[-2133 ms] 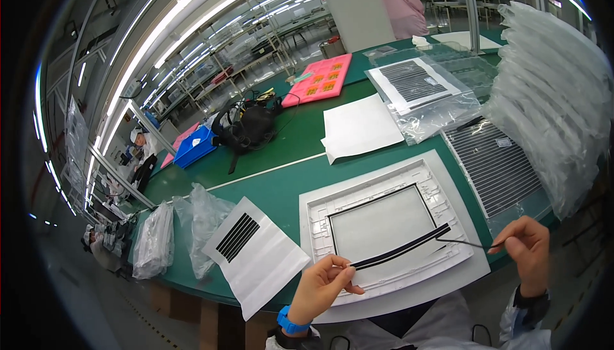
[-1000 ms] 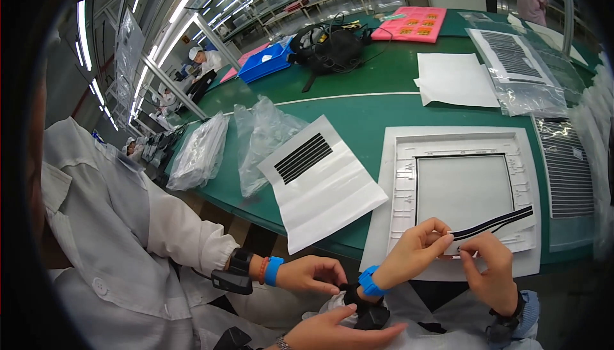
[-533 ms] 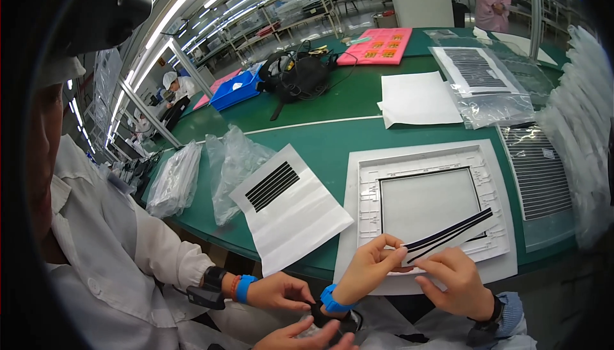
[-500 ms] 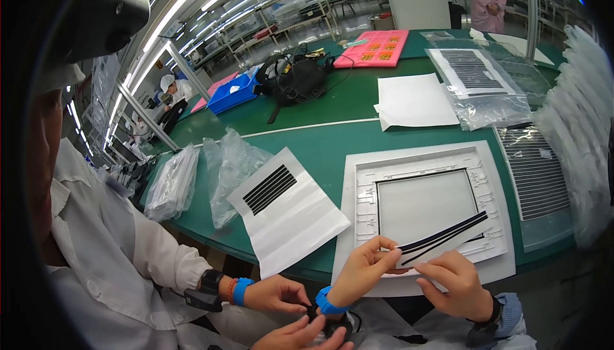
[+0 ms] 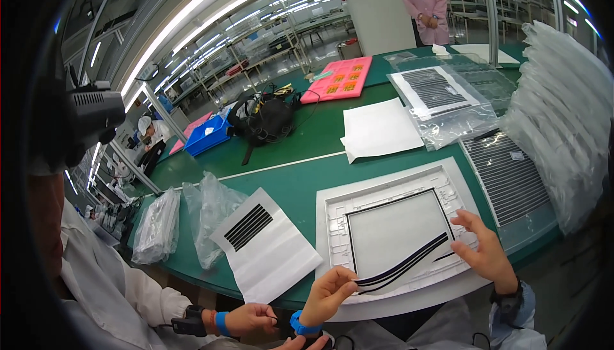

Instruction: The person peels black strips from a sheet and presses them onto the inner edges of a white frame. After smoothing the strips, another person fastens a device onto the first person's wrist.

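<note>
My left hand (image 5: pixel 329 294), with a blue band at its wrist, pinches the near-left end of a backing strip (image 5: pixel 404 276) carrying a few black adhesive strips. The piece bows over the lower right of a white plastic frame (image 5: pixel 338 242). Black strips line the frame's inner opening. Close to the far end of the backing strip, my right hand (image 5: pixel 483 248) is open, its fingers spread. Beside my left wrist, a co-worker's hand (image 5: pixel 252 319) pinches something thin and dark; another hand of theirs shows partly at the lower edge.
The frame rests on a white board (image 5: pixel 324 202). Left of it lies a white sheet with black strips (image 5: pixel 281 257), beside clear plastic bags (image 5: pixel 208 222). A striped sheet (image 5: pixel 511 177) and stacked bubble bags (image 5: pixel 556 120) are on the right. Farther back are white paper (image 5: pixel 382 129), a black bag (image 5: pixel 262 120) and a blue tray (image 5: pixel 208 134).
My right hand has moved from beside the backing strip toward its far end, and its fingers have spread. The strip now bows lower across the frame. The whole view has shifted.
</note>
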`<action>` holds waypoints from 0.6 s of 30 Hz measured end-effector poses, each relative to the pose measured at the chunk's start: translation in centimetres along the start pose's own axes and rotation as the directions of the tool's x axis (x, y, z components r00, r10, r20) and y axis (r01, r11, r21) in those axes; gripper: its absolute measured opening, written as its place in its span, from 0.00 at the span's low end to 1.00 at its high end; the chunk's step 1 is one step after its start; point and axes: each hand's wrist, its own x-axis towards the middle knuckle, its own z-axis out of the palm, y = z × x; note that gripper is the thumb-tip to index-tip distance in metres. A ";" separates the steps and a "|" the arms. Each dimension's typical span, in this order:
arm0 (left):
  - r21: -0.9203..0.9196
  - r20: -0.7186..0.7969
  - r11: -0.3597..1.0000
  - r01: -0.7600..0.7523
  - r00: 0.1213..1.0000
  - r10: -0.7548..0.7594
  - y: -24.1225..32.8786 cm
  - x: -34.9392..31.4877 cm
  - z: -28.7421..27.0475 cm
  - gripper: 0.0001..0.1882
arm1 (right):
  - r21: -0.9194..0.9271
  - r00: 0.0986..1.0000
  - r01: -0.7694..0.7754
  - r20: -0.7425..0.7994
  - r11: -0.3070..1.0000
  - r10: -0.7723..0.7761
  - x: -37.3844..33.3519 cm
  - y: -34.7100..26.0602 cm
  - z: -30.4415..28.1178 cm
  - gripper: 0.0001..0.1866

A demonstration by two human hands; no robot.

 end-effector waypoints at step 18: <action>0.100 0.112 0.990 -0.103 0.989 0.092 1.5 -0.7 -1.5 0.08 | -0.043 0.888 0.266 0.400 0.963 -0.227 3.4 -1.5 2.9 0.38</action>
